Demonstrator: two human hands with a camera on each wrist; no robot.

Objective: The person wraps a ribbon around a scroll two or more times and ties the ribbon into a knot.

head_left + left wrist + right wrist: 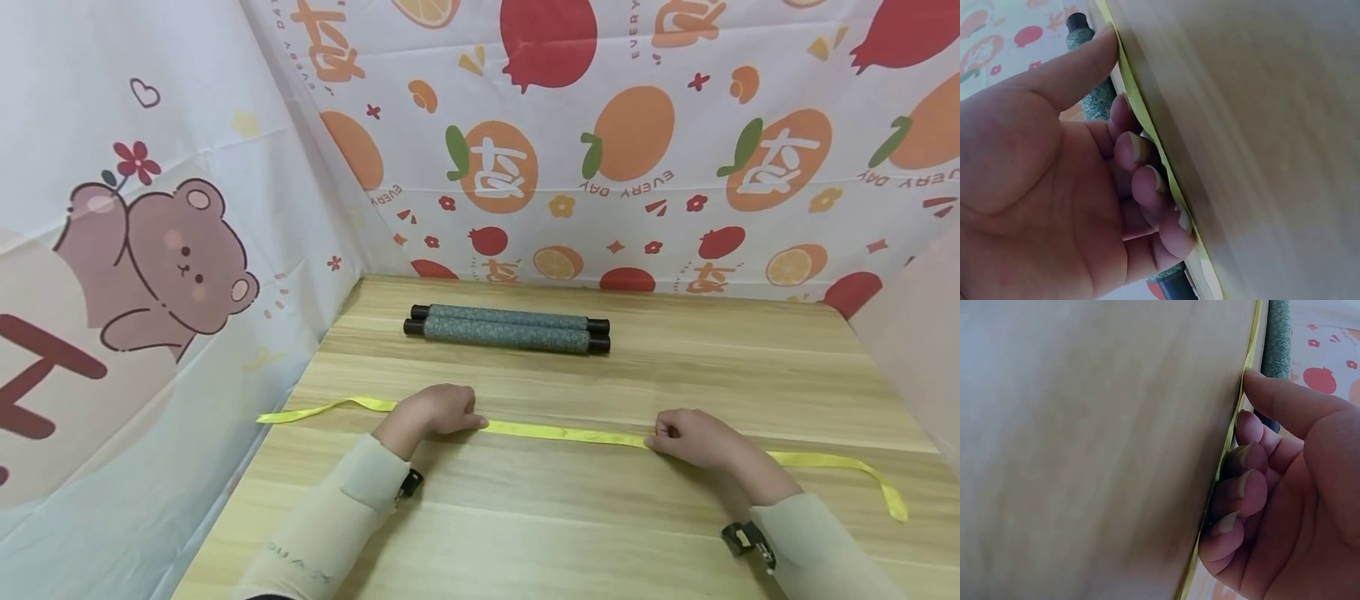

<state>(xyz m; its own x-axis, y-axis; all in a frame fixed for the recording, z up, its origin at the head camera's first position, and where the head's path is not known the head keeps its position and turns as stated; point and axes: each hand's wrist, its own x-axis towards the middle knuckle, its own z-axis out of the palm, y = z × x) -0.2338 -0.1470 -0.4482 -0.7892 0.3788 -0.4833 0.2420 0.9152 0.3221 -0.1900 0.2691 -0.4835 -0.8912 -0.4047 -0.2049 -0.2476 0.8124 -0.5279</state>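
Left hand [438, 410]: fingers loosely curled and released, thumb apart from them, thumb tip and fingertips on the yellow ribbon [564, 433]. Right hand [697, 435]: same pose, also released, thumb tip and fingertips touching the ribbon farther right. Ribbon lies left to right across the table [517, 533], fairly straight between the hands; left end reaches the table's left edge, right tail bends toward the near side. Pale sleeves [375, 473] on both arms, small black fittings [737, 540] at the wrists. Two teal patterned rods [506, 333] with black ends lie side by side beyond the ribbon, far side. Fruit-print cloth [637, 133] behind; bear-print cloth [183, 258] on the left.
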